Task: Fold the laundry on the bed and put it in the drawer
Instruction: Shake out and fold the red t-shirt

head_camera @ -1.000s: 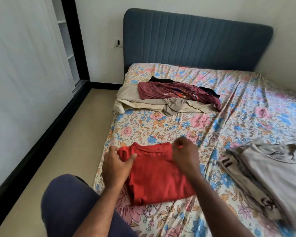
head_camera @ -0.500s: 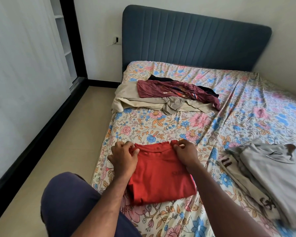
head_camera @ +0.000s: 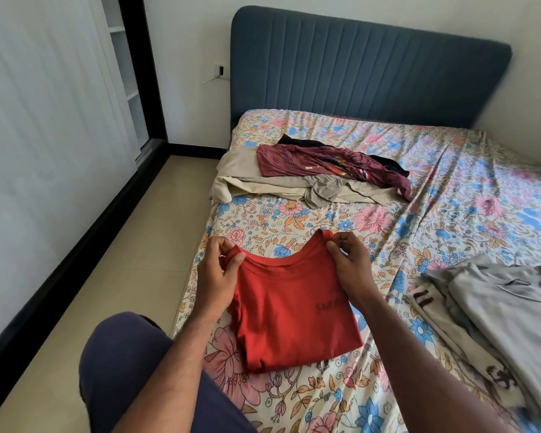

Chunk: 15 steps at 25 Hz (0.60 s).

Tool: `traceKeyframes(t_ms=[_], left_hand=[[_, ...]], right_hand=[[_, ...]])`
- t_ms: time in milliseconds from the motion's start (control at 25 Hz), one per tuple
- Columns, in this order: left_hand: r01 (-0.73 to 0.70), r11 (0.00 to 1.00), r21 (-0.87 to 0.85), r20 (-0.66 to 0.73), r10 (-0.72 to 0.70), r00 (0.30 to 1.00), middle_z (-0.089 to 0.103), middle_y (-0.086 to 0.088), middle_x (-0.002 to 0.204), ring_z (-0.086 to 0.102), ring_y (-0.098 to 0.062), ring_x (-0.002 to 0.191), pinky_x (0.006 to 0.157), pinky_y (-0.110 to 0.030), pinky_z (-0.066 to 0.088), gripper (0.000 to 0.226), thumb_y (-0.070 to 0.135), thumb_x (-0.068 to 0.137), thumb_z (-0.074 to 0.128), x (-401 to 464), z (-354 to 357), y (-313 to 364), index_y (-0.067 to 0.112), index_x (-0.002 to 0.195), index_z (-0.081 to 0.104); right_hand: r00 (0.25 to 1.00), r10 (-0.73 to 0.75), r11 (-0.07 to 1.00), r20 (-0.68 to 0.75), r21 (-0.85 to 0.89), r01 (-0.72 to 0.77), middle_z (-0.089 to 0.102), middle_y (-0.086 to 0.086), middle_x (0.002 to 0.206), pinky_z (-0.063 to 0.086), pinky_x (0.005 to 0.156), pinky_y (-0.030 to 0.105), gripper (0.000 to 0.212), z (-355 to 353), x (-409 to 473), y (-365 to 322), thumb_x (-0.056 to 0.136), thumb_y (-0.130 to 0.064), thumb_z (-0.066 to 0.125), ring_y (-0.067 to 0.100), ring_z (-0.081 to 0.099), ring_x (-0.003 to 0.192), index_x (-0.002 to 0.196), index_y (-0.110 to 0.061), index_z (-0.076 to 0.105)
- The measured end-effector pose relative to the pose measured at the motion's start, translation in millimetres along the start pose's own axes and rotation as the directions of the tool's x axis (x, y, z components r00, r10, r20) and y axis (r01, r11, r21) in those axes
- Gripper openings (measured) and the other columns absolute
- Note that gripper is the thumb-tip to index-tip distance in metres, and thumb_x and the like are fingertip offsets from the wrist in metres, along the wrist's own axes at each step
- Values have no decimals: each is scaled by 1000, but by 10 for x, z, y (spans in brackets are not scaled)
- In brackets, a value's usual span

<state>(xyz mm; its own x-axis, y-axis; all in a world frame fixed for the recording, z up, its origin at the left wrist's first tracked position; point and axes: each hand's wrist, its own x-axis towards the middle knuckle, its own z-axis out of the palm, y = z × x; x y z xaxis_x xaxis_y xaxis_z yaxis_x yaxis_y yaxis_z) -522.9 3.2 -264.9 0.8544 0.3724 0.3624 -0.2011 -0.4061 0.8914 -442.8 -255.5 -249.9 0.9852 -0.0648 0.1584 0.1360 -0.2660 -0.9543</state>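
A red shirt [head_camera: 291, 310], partly folded, lies near the bed's left edge on the floral sheet [head_camera: 325, 220]. My left hand [head_camera: 216, 276] pinches its top left corner and my right hand [head_camera: 347, 267] pinches its top right corner, both lifting the top edge off the sheet so it sags between them. The lower part of the shirt rests on the bed. Farther up the bed lies an unfolded heap: a maroon shirt [head_camera: 322, 164] on a beige garment [head_camera: 263, 182], with something black [head_camera: 388, 162] under them.
A stack of folded grey and cream clothes [head_camera: 497, 310] sits at the right. The blue headboard [head_camera: 366, 67] stands at the far end. My knee in dark shorts [head_camera: 132, 364] is at the bed's left side, above tan floor [head_camera: 113, 276]. White shelves [head_camera: 122, 57] show at left.
Both hands went from pressing the red shirt's top corners on the sheet to pinching them and raising the top edge. The camera view shifted slightly closer.
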Motion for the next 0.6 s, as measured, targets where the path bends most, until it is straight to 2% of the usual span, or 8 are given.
traceKeyframes(t_ms=[80,160,200,280,360,440,520,600], left_hand=[[83,994,67,11,-84,996,63,8,97,60,5,86,81,-16,48,32,12,91,74,67,2,-72,13,115,53],[198,948,251,-88,-181,980,61,8,104,59,-6,94,89,-34,47,40,21,87,78,38,31,-188,16,118,53],[275,906,321,-168,-231,958,62,5,105,60,-14,98,87,-40,48,38,29,87,78,-3,29,-240,16,114,54],[443,810,384,-233,-379,896,66,-4,98,65,-29,95,76,-41,50,34,44,90,70,-90,3,-251,14,99,57],[545,734,405,-197,-512,836,67,-12,92,65,-37,91,70,-39,46,53,61,93,57,-179,-5,-219,8,93,63],[582,715,388,-166,-567,807,68,-16,94,65,-40,93,72,-39,44,69,67,93,51,-232,-9,-118,-1,96,65],[622,700,352,-134,-620,773,64,-13,90,63,-38,95,74,-36,43,64,62,92,59,-278,20,7,-2,91,62],[652,689,316,-77,-667,741,59,-4,78,62,-31,86,73,-34,48,54,60,86,69,-347,60,74,8,79,57]], right_hand=[[994,78,988,74,-139,-67,69,-5,100,52,76,33,6,24,74,14,96,-22,69,18,66,90,101,-22,66],[987,146,908,64,-405,-108,65,-6,109,51,85,33,29,40,102,85,93,-35,73,20,66,99,115,-19,65],[988,157,866,1,-480,-138,66,-3,111,50,88,34,38,27,88,93,92,-40,73,22,66,102,120,-16,64],[970,225,821,-89,-520,-238,71,8,108,51,88,35,40,-15,30,75,96,-43,65,29,66,103,117,-9,66],[953,302,776,9,-583,-240,69,11,94,49,85,36,47,-26,-108,75,104,-45,51,34,66,103,109,-2,69],[941,312,733,133,-664,-149,68,17,108,48,93,40,57,37,-261,74,107,-49,38,36,63,111,119,0,64],[920,319,713,227,-698,-75,64,20,127,45,102,43,61,75,-354,68,108,-52,33,36,60,119,132,-1,55],[889,363,718,279,-692,-76,64,17,127,46,100,40,58,49,-350,66,107,-51,38,33,61,116,133,-3,55]])
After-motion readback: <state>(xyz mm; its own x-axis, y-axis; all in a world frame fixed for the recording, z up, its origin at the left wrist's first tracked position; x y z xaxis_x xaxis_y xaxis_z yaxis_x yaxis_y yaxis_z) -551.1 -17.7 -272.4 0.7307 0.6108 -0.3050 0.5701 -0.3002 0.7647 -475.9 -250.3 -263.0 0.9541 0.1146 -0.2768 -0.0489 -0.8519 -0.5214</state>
